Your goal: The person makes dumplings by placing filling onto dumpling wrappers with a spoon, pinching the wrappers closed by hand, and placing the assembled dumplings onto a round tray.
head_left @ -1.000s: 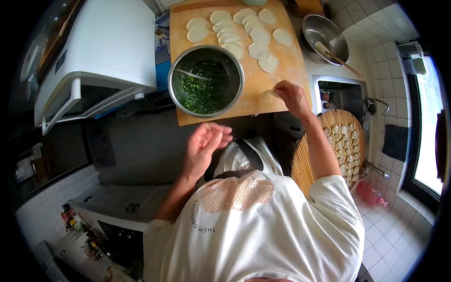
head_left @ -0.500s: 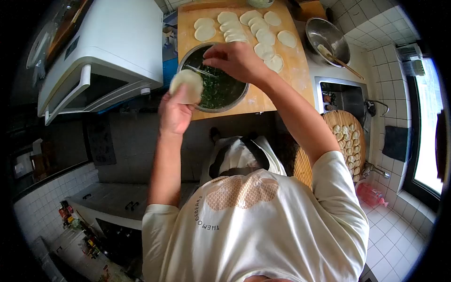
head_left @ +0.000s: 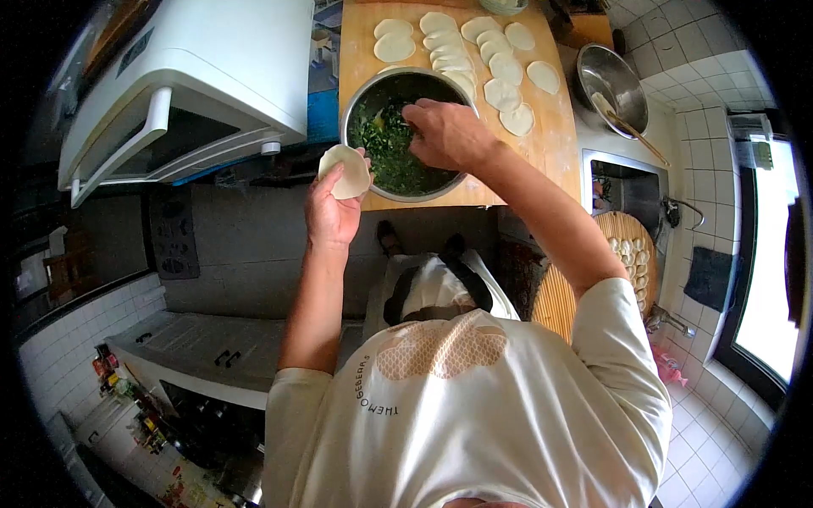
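My left hand [head_left: 335,207] holds a round, pale dumpling wrapper [head_left: 345,172] at the near left side of a metal bowl [head_left: 468,95]. The thumb presses on the wrapper's face and the fingers lie behind it. Chopped green filling [head_left: 394,157] fills the bottom of the bowl. Over the bowl's right half, my right hand [head_left: 449,135] reaches in with its fingers closed and pointing down. What they grip is hidden beneath the hand.
Several dumpling wrappers [head_left: 506,68] lie on the wooden board [head_left: 550,152]. Beyond its right edge are a steel bowl [head_left: 614,89] with a wooden-handled tool and a sink [head_left: 631,182]. Folded dumplings [head_left: 631,254] sit on a round woven tray [head_left: 559,296]. A white appliance [head_left: 229,68] stands at left.
My right hand has lowered into the bowl, and the pale utensil seen there earlier is out of sight. The wrapper in my left hand has turned more toward me. The whole view has shifted slightly.
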`<state>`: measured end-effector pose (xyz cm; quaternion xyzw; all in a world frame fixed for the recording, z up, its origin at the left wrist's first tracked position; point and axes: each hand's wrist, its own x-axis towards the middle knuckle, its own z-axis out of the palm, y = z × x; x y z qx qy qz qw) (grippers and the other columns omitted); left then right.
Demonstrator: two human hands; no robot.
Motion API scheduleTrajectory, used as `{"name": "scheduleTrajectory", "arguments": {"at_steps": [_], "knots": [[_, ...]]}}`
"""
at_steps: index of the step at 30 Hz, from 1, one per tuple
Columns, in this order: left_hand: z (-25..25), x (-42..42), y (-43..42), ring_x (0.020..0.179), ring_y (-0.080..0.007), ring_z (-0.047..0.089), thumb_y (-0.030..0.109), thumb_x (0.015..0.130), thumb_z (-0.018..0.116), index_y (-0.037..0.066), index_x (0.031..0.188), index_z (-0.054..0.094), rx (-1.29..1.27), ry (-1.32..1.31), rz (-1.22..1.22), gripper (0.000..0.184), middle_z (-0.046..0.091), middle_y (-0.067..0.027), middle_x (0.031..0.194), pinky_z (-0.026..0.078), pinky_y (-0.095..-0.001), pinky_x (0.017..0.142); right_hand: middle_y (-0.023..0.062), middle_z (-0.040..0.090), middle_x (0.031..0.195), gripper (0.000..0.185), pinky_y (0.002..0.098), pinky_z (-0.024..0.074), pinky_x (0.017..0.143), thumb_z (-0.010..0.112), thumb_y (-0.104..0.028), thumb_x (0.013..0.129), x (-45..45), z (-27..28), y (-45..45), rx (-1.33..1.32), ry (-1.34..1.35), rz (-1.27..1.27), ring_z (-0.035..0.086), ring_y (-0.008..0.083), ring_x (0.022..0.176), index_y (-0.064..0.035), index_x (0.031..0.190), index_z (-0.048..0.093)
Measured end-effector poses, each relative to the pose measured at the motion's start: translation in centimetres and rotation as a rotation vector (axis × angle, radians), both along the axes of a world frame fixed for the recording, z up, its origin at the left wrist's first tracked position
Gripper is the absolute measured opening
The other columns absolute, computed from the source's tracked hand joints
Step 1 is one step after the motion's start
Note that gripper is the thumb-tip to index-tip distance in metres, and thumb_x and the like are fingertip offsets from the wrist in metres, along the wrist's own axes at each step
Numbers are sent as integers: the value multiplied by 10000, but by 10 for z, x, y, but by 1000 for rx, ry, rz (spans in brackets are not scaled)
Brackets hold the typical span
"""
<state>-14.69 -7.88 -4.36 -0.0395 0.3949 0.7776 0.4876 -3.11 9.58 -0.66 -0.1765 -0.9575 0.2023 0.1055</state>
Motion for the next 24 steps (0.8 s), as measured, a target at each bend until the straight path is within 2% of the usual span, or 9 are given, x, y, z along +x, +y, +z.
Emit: {"name": "scheduleTrajectory", "arguments": {"at_steps": [5,7,11,13,16,20,21,22,24], "knots": [[0,-1,1,969,-253,568,111,825,504,16,1109,490,-35,39,4,300,567,-163,1079,487,-365,796,152,579,792,130,383,476,638,526,-71,674,17,-8,12,-25,165,80,582,311,715,-28,796,538],[2,0,1,974,-253,566,109,826,501,14,1110,490,-40,47,3,300,566,-164,1079,487,-364,796,144,582,754,138,365,474,617,527,-65,712,24,-2,11,-224,152,-22,581,302,686,-19,830,583],[6,3,3,994,-256,559,106,829,492,8,1116,488,-53,65,18,303,566,-166,1079,486,-359,798,134,608,737,170,338,480,600,516,-92,784,40,-5,20,-135,178,31,596,286,670,-3,893,610],[3,3,2,999,-256,557,105,829,491,8,1116,488,-58,61,24,303,566,-165,1079,485,-357,800,127,635,773,198,325,489,616,493,-121,839,44,8,21,-289,44,-86,616,274,695,-6,948,612],[1,3,1,1005,-257,554,105,828,492,7,1115,490,-59,57,41,303,567,-164,1078,484,-352,804,130,642,832,203,315,494,649,481,-127,858,36,20,30,-357,124,-190,627,263,742,-13,963,612],[0,3,1,1007,-258,553,113,825,502,4,1115,489,-67,76,48,310,564,-166,1083,483,-345,810,176,611,934,207,364,493,714,462,-130,852,25,-15,23,-180,197,-52,604,319,814,-42,947,624],[1,3,2,1007,-258,553,113,825,502,4,1115,489,-66,77,51,310,564,-166,1083,483,-345,810,169,606,965,209,368,486,749,460,-132,855,31,-22,18,-211,207,81,595,326,846,-42,953,622],[1,3,1,1009,-259,553,114,823,506,2,1117,487,-57,62,49,315,564,-167,1083,483,-344,814,165,608,966,202,372,486,747,462,-129,854,35,-13,6,-320,124,52,593,332,851,-38,940,622],[1,3,-1,1010,-260,553,116,821,510,1,1118,485,-56,41,47,319,563,-169,1084,482,-343,817,168,613,935,203,384,487,725,470,-145,855,50,-10,7,-214,300,95,596,339,819,-34,940,617]]}}
